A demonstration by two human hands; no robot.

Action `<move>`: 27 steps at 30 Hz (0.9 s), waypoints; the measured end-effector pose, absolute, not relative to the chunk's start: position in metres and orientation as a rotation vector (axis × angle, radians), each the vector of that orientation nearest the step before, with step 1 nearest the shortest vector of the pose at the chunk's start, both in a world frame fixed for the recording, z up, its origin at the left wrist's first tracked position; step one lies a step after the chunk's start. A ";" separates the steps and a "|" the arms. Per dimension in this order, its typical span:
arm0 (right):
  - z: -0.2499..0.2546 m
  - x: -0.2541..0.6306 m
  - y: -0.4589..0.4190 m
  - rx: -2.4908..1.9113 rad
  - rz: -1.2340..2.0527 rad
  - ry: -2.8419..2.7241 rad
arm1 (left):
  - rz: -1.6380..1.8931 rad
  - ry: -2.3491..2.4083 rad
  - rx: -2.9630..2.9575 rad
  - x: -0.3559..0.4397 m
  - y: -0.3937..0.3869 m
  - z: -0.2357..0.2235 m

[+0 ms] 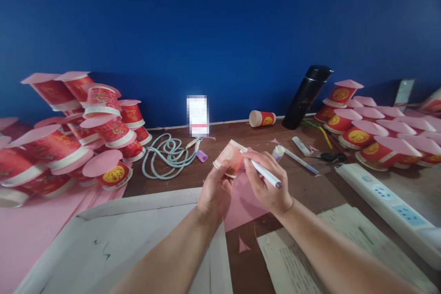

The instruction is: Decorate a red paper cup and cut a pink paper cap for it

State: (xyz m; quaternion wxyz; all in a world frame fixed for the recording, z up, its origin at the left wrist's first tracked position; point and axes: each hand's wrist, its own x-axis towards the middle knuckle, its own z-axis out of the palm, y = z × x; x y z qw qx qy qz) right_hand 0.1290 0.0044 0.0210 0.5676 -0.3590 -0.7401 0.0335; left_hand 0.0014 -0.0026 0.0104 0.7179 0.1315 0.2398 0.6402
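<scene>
My left hand (217, 191) is closed around a pale pink and orange paper cup (231, 154), tilted above the table in the middle of the head view. Gripped in my right hand (270, 183) like a pen is a white marker (266, 173). Its tip end meets the cup's upper right side, though the exact contact is hidden by my fingers. Beneath both hands lies a sheet of pink paper (246, 204). A small white bottle (278, 151) stands just behind my right hand, with a slim white pen (299, 161) beside it.
Red paper cups with pink paper tops are stacked at the left (112, 131) and right (375, 149). Further back are a coiled cable (165, 158), a lying cup stack (263, 118) and a black flask (305, 98). A power strip (382, 197) and white box lid (138, 243) flank my arms.
</scene>
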 end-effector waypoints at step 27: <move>0.022 0.128 0.004 -0.841 0.032 -1.761 | 1.418 0.520 0.393 0.001 -0.005 0.012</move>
